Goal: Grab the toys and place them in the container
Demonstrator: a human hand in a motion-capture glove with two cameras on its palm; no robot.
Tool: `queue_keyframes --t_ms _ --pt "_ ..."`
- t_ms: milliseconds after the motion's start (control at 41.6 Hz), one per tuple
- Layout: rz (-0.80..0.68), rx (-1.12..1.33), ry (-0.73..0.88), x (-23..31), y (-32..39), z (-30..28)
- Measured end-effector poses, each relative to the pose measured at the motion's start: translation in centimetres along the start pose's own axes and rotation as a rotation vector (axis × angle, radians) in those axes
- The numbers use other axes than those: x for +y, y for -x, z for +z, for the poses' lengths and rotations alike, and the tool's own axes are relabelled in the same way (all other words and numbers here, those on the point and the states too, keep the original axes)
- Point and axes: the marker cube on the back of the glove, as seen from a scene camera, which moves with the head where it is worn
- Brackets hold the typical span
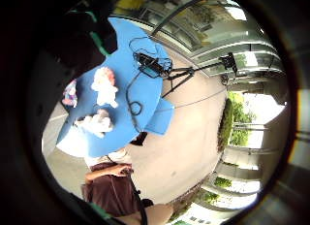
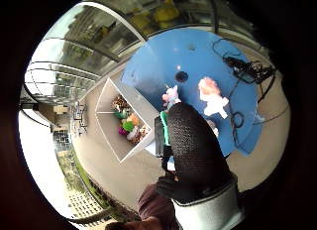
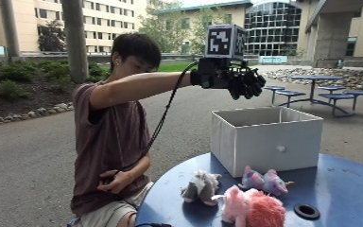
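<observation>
Three plush toys are left on the blue desk (image 3: pixel 345 189): a grey one (image 3: pixel 200 187), a pastel unicorn-like one (image 3: pixel 263 180) lying just beside the front wall of the container, and a pink fluffy one (image 3: pixel 252 208) nearest the camera. They lie close together, the grey and the pink almost touching.

The white fabric container (image 3: pixel 266 142) stands on the desk, close behind the toys. The thumb side palm view looks down into it and shows a small heap of colourful toys (image 2: pixel 128 123) on its floor, green, orange and purple among them; how many there are is hard to tell. So part of the job appears done, with three toys left to collect.

The gloved right hand (image 3: pixel 244 82) is held high above the container's open top, well clear of the rim, at the end of an outstretched arm. Its fingers hang loosely curled and seem to hold nothing. The person's bare hand (image 3: pixel 120 179) rests in the lap, away from the desk.

A black ring (image 3: pixel 306 211) lies on the desk beside the pink toy.
</observation>
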Motion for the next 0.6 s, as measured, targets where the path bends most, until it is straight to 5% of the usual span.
queue_keyframes --t_ms 337,601 --pt "0.139 -0.034 0.131 -6.8 -2.6 11.2" --pt "0.213 -0.035 0.458 -8.7 -3.9 27.6"
